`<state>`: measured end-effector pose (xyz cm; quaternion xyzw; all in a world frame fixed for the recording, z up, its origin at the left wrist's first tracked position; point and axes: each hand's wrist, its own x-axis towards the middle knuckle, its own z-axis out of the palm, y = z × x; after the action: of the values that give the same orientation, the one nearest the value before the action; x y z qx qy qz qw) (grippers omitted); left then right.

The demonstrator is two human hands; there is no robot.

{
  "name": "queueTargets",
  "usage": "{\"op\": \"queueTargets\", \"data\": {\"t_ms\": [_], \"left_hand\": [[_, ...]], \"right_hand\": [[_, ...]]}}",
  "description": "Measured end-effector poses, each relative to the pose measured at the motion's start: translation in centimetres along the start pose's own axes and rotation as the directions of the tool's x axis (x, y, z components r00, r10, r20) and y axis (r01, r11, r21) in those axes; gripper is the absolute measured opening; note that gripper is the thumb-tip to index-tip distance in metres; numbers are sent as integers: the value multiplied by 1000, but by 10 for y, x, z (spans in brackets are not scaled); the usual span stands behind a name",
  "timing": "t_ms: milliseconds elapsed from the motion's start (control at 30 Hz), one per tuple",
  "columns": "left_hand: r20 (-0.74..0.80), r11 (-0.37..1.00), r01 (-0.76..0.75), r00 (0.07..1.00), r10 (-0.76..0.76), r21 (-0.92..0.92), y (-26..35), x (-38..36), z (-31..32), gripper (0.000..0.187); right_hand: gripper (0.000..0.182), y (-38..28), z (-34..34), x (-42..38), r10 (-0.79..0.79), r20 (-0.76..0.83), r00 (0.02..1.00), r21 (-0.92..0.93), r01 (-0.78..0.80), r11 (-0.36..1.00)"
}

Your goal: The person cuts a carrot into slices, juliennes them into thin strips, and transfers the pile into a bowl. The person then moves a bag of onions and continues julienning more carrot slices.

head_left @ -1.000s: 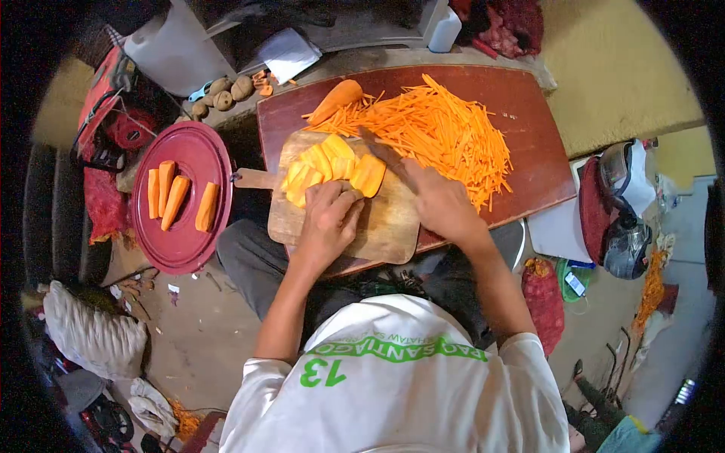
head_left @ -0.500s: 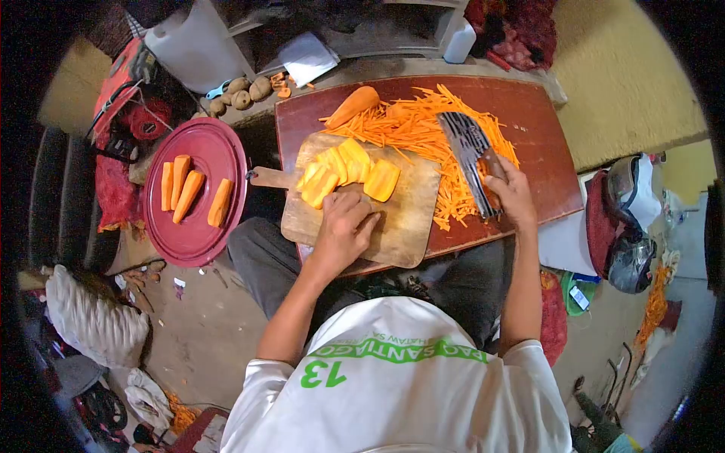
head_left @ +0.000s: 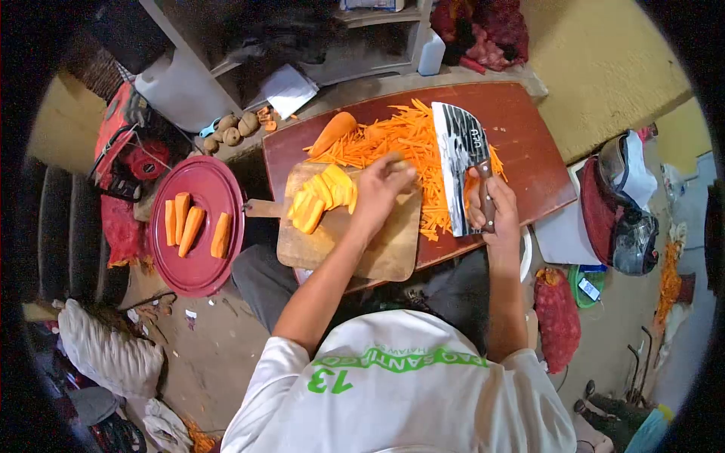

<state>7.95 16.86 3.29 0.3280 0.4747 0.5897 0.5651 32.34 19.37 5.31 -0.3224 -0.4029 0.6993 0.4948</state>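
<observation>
A broad-bladed knife (head_left: pixel 457 162) is upright in my right hand (head_left: pixel 495 208), its fingers wrapped round the brown handle, at the right of the shredded carrot (head_left: pixel 408 136). Over the upper right of the wooden cutting board (head_left: pixel 385 245) hovers my left hand (head_left: pixel 385 185), fingers bent; whether it holds anything is hard to make out. Orange-yellow carrot slices (head_left: pixel 325 196) lie overlapped on the board's left half. One whole peeled carrot (head_left: pixel 334 134) rests above the board, beside the shreds.
The dark red table (head_left: pixel 521 128) carries board and shreds. Left of it, a round red lid (head_left: pixel 215 275) holds several peeled carrots (head_left: pixel 192 230). Brown root vegetables (head_left: pixel 248 124) lie behind, near white paper (head_left: pixel 290 90). A red mesh sack (head_left: pixel 557 321) stands at lower right.
My left hand has moved up and right from the slices. The separate slice at their right has left its place. The knife has shifted left, its blade face turned more to view.
</observation>
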Motion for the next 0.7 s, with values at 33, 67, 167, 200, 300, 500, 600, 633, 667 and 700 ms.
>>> {"op": "queueTargets", "data": {"t_ms": [33,67,167,200,300,500,600,633,667,700], "left_hand": [[-3,989,60,998,-60,-135,3,12,14,29],[109,951,120,990,-92,-284,0,23,21,31],[345,732,277,937,-61,-622,-24,50,44,32],[380,717,304,923,-60,-627,-24,54,47,30],[438,708,353,896,-69,-611,-31,61,52,27],[290,765,331,937,-195,-552,-40,64,54,20],[223,887,274,954,-201,-372,-51,69,55,24],[201,941,233,962,-185,-246,-46,67,57,27],[182,975,188,969,-166,-114,-42,64,59,31],[139,975,58,986,-88,213,-17,49,66,34]], "right_hand": [[37,-1,3,-1,-15,28,1000,11,14,1000],[37,-3,5,-3,-29,55,998,22,27,999],[36,-4,7,0,48,17,999,4,-48,999],[36,-3,4,2,72,12,997,-1,-72,997],[37,6,-12,2,86,-4,996,-77,-86,993],[35,4,-30,4,55,-60,997,-97,-60,993],[32,-3,-42,2,-2,-217,976,-119,-25,993],[32,-6,-46,0,-28,-221,975,-140,-3,990],[32,-10,-52,-1,-55,-223,973,-161,19,987],[32,-12,-57,-3,-81,-224,971,-181,40,983]]}}
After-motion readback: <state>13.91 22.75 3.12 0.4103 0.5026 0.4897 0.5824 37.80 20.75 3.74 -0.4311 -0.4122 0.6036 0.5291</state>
